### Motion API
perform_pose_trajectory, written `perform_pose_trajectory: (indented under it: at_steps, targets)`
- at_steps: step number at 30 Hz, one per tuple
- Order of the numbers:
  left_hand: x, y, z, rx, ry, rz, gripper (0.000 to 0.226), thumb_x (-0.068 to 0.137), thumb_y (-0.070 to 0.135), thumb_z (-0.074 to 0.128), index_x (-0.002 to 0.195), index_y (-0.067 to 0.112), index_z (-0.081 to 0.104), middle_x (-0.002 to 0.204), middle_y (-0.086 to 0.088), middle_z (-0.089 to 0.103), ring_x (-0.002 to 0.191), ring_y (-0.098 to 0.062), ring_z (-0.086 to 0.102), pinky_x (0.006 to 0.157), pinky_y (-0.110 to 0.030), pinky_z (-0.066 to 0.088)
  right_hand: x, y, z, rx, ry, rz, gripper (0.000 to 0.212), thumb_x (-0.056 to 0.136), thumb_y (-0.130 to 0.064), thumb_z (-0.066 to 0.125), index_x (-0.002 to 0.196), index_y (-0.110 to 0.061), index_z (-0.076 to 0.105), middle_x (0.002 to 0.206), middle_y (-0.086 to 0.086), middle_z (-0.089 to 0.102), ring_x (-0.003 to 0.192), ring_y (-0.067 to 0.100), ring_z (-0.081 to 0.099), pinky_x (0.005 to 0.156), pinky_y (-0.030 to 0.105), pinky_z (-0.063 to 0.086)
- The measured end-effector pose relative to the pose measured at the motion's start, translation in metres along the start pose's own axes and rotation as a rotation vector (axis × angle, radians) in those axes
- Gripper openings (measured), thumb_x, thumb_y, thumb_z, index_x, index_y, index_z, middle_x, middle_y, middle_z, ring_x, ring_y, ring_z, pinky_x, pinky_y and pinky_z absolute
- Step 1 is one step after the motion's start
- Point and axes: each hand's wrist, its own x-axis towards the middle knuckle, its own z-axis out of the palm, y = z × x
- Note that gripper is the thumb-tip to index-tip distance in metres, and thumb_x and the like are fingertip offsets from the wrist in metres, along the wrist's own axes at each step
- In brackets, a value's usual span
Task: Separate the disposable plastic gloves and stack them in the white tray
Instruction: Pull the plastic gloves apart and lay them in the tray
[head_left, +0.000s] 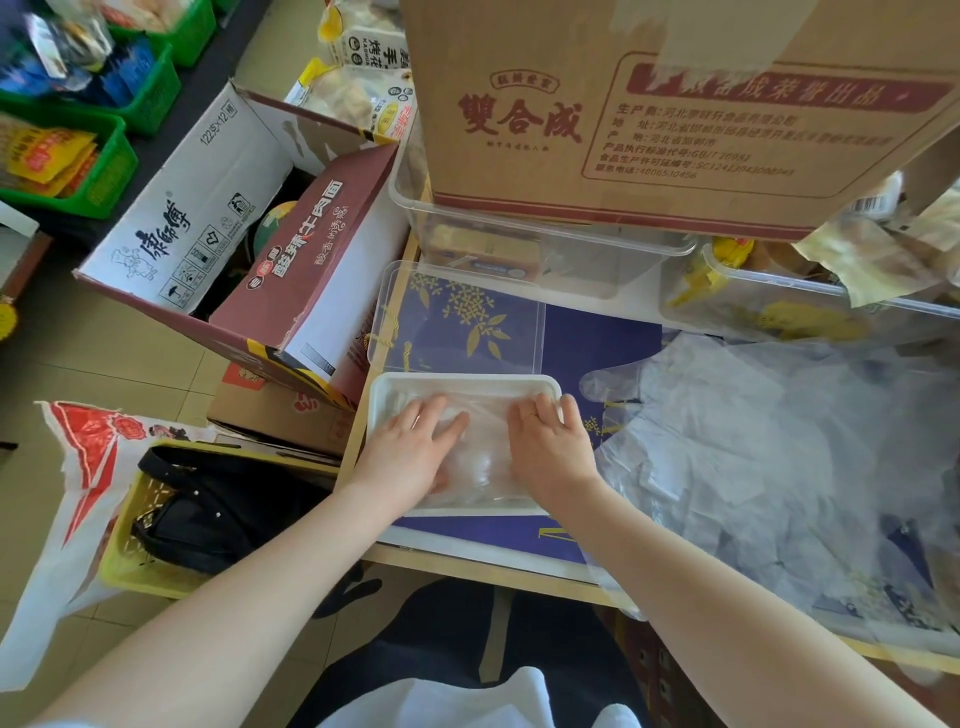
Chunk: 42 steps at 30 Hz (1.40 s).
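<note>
Hands first: I see the left hand (415, 447) lying flat in the white tray (395, 387), fingers straight and pressing down on the clear gloves (480, 457) stacked inside. I see the right hand (548, 441) at the tray's right side, fingers lightly bent, resting on the same gloves near the right rim; I cannot tell whether it pinches the plastic.

Tray position: on a blue mat (587, 332) at the table's (467, 564) near edge, directly in front of me.

Remaining stock: a loose pile (753, 452) of unsorted clear gloves spreads over the mat just right of the tray, touching the right wrist area.

Surroundings: 1 clear lid (462, 317) lies just behind the tray. 2 clear tubs, tub (545, 249) and right tub (769, 306), stand further back, with a brown carton (649, 130) resting above the first. On the floor to my left I note an open noodle box (234, 234) and a yellow basket (135, 566) holding a black bag (208, 509).
</note>
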Motion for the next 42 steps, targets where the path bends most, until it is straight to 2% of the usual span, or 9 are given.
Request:
perform_pose_trajectory:
  at_steps: [5,10,14,20,24,27,34,37,42]
  targets:
    - [0.006,0.004,-0.016,-0.050,-0.062,-0.028,0.063,0.088,0.018,0.053,0.145,0.023,0.026,0.149,-0.008,0.021,0.134,-0.029,0.025,0.103,-0.037,0.033,-0.004,0.023,-0.011,0.252,0.014,-0.097,0.048,0.070,-0.037,0.074,0.107,-0.008,0.063,0.107,0.007,0.061,0.110,0.028,0.053,0.101,0.043,0.029]
    - [0.009,0.014,-0.037,-0.222,0.207,0.041,0.034,0.093,0.019,0.044,0.124,0.012,0.054,0.127,-0.005,0.052,0.121,-0.023,0.043,0.095,-0.034,0.038,-0.037,0.068,-0.007,0.553,0.347,0.036,0.029,0.080,-0.026,0.050,0.107,-0.016,0.054,0.111,0.009,0.061,0.096,0.031,0.059,0.076,0.037,0.051]
    - [0.023,0.032,-0.047,-0.309,0.324,0.164,0.030,0.084,0.017,0.043,0.096,0.005,0.068,0.092,-0.011,0.064,0.086,-0.033,0.061,0.071,-0.040,0.052,-0.064,0.119,0.013,0.517,0.111,0.318,0.036,0.083,-0.017,0.059,0.118,-0.011,0.056,0.133,0.015,0.049,0.119,0.038,0.048,0.094,0.046,0.040]
    - [0.046,0.065,-0.061,-0.305,0.362,0.293,0.039,0.081,0.024,0.035,0.087,0.011,0.071,0.083,-0.002,0.066,0.072,-0.025,0.064,0.055,-0.034,0.055,-0.096,0.171,0.040,0.426,-0.254,0.535,0.084,0.083,-0.054,0.057,0.145,-0.013,0.018,0.154,0.010,0.017,0.142,0.030,0.016,0.112,0.040,0.013]
    - [0.060,0.085,-0.071,-0.293,0.364,0.317,0.039,0.080,0.026,0.036,0.085,0.013,0.072,0.081,0.000,0.066,0.069,-0.023,0.064,0.054,-0.031,0.052,-0.106,0.195,0.053,0.510,-0.279,0.588,0.050,0.085,-0.037,0.061,0.124,-0.011,0.043,0.129,0.009,0.040,0.115,0.031,0.045,0.081,0.036,0.041]
    - [0.071,0.105,-0.076,-0.313,0.294,0.326,0.044,0.082,0.029,0.032,0.091,0.011,0.072,0.087,-0.003,0.067,0.076,-0.027,0.064,0.061,-0.035,0.054,-0.107,0.207,0.063,0.600,-0.239,0.594,0.016,0.090,-0.020,0.052,0.099,-0.007,0.053,0.103,0.013,0.052,0.097,0.033,0.054,0.065,0.032,0.036]
    - [0.109,0.162,-0.096,-0.622,0.085,0.113,0.048,0.095,0.033,0.047,0.139,0.016,0.038,0.141,-0.002,0.042,0.131,-0.019,0.038,0.104,-0.031,0.034,-0.108,0.239,0.051,0.998,0.140,0.484,0.005,0.085,0.000,0.060,0.085,-0.004,0.062,0.098,0.010,0.057,0.080,0.022,0.054,0.073,0.021,0.042]
    - [0.129,0.184,-0.115,-0.885,0.029,-0.009,0.061,0.095,0.040,0.047,0.145,0.015,0.025,0.150,-0.001,0.032,0.137,-0.016,0.030,0.103,-0.024,0.025,-0.118,0.253,0.029,1.041,0.346,0.259,0.010,0.078,0.009,0.063,0.079,-0.002,0.061,0.093,0.011,0.062,0.082,0.007,0.054,0.070,0.002,0.037]
    - [0.151,0.207,-0.120,-1.139,-0.147,-0.151,0.073,0.084,0.056,0.057,0.142,0.017,0.035,0.141,0.005,0.044,0.125,-0.015,0.046,0.097,-0.026,0.037,-0.140,0.269,0.014,1.336,0.427,0.205,0.008,0.077,0.005,0.059,0.074,-0.003,0.059,0.099,0.004,0.064,0.095,-0.006,0.058,0.077,0.008,0.045]
